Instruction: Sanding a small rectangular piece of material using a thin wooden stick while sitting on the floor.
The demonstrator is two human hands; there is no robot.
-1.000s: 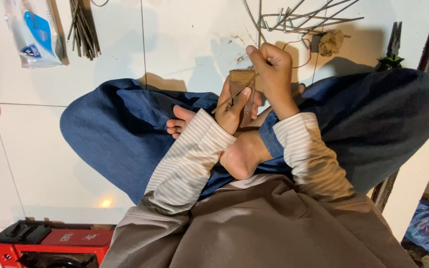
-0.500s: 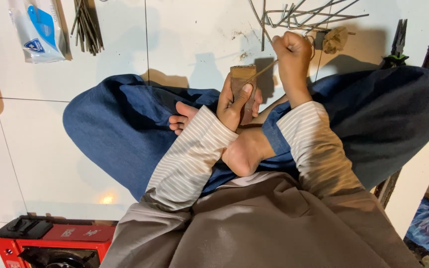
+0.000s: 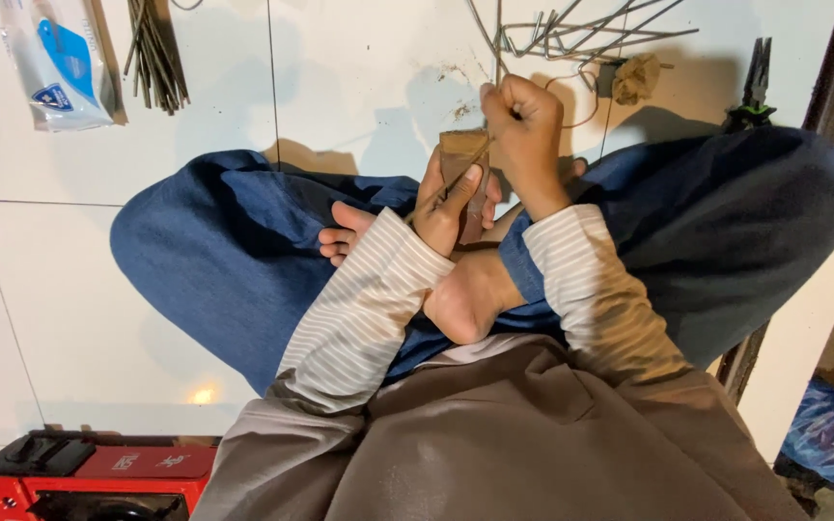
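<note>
Gripping a brown block [image 3: 462,169], the left hand [image 3: 448,203] sits beside the right hand [image 3: 525,130], closed on a thin rod [image 3: 496,58]. Loose rods [image 3: 591,34], pliers [image 3: 755,92] and a packet [image 3: 55,63] lie on the floor [image 3: 359,77] beyond the knees.

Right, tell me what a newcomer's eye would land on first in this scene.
First, at top centre, the left hand holding a small brown block upright while the right hand, closed in a fist, works a thin rod against it, above crossed legs in blue trousers. Next, the loose metal rods scattered on the white tiled floor just beyond the hands. Then the bright red case at bottom left.
</note>
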